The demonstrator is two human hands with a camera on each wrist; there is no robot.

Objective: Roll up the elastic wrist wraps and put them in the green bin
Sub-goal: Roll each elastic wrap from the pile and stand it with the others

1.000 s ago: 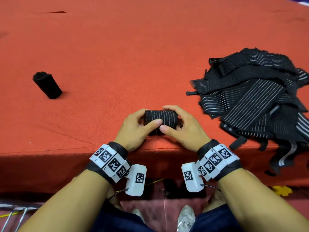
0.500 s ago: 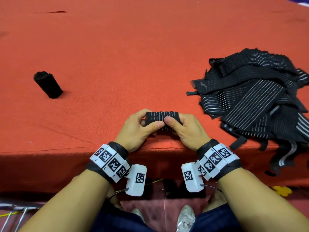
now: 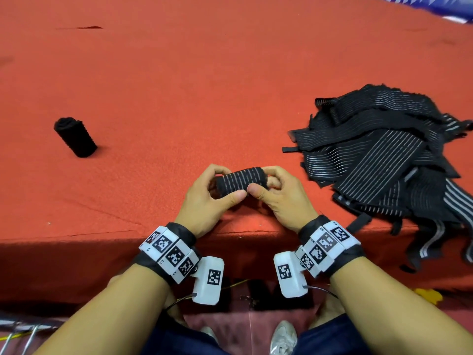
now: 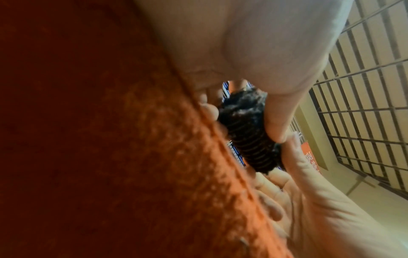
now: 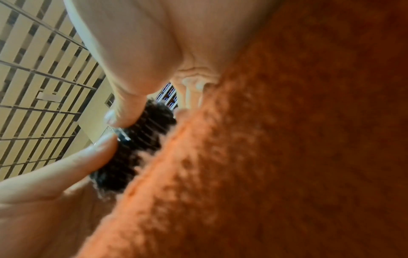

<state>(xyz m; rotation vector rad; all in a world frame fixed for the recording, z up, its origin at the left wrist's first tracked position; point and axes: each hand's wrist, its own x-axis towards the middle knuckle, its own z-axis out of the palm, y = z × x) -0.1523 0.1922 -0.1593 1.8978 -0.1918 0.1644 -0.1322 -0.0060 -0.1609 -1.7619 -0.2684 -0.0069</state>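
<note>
Wrap roll lifted, tight, white-striped.

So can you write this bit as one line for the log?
left hand and right hand: both grip rolled wrap | finished roll: left, on table | loose wraps: piled right | bin: unseen

Orange-red felt cloth over table; barred window grille; grey shoes below edge.
</note>
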